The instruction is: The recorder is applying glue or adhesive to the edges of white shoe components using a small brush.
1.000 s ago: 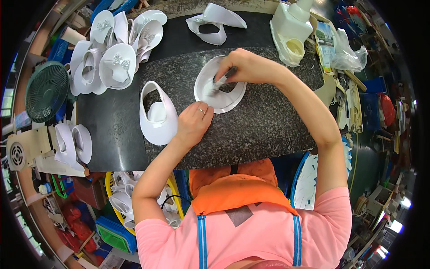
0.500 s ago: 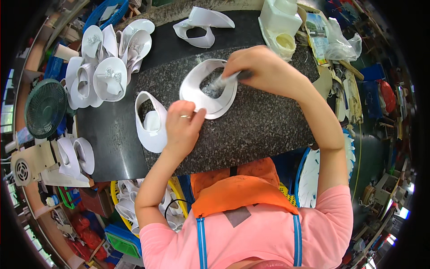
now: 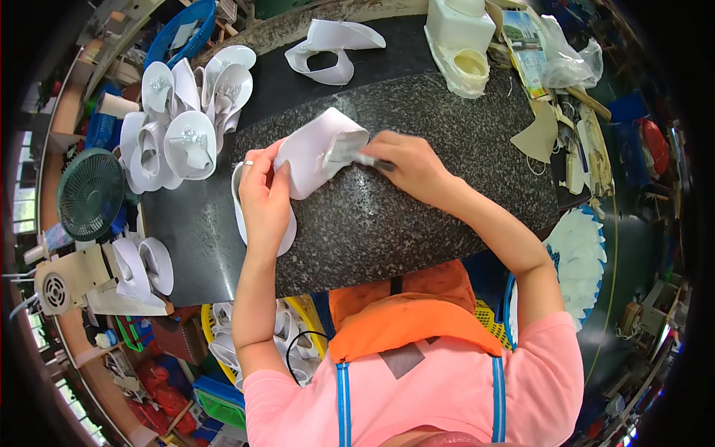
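Note:
My left hand (image 3: pixel 267 195) grips a white shoe upper (image 3: pixel 313 156), thumb on the near side, and holds it tilted up off the dark speckled stone slab (image 3: pixel 417 201). In my right hand (image 3: pixel 408 165) is a brush (image 3: pixel 372 160), its handle between closed fingers; its tip meets the upper's right end, and the bristles are hard to make out. Partly behind my left hand lies a second white upper (image 3: pixel 287 237). Another white upper (image 3: pixel 337 68) rests farther back on the dark table. A white pot with an opening of yellowish glue (image 3: pixel 471 65) stands at the back right.
Piled white uppers with silvery bows (image 3: pixel 191 145) stand at the left, beside a green fan (image 3: pixel 91 190). Two more uppers (image 3: pixel 143 267) lie nearer. A yellow basket (image 3: pixel 208 343) of white pieces is below the table edge. Papers and a plastic bag (image 3: pixel 570 56) lie back right.
My left hand has lifted the upper off the slab and turned it up on its side, moving slightly left. My right hand has come lower with the brush, now at the upper's right end.

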`<state>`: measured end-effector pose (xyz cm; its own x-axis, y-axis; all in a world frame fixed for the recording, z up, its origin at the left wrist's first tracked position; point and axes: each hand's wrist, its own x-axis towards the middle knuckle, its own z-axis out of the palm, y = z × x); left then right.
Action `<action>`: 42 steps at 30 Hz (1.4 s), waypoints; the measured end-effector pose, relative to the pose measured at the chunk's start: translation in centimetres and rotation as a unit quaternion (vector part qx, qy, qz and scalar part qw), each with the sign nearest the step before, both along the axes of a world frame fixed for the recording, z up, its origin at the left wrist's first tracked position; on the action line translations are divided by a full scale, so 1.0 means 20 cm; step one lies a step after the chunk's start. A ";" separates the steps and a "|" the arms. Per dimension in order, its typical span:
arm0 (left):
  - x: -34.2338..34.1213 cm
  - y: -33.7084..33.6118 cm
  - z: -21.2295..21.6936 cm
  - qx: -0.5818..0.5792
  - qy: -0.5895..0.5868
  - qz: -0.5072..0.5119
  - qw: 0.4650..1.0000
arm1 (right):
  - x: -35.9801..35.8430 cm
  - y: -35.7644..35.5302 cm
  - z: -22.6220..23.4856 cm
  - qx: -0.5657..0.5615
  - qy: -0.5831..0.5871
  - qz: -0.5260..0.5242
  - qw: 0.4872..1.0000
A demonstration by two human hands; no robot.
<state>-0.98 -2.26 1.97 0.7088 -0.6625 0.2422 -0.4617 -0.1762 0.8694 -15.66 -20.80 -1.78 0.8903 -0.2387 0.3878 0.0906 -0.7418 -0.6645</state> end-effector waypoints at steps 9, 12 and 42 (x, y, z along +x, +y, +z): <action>0.31 -0.83 0.04 0.031 -0.281 -0.037 0.958 | 0.12 -0.21 -0.04 -0.023 0.047 -0.039 0.998; 0.37 -1.02 -0.04 0.088 -0.266 -0.110 0.954 | 0.18 -0.29 -0.10 -0.100 0.021 -0.132 0.986; 0.21 0.25 -0.01 -0.088 -0.133 0.133 0.978 | -0.08 -0.01 0.31 0.103 0.027 0.106 0.989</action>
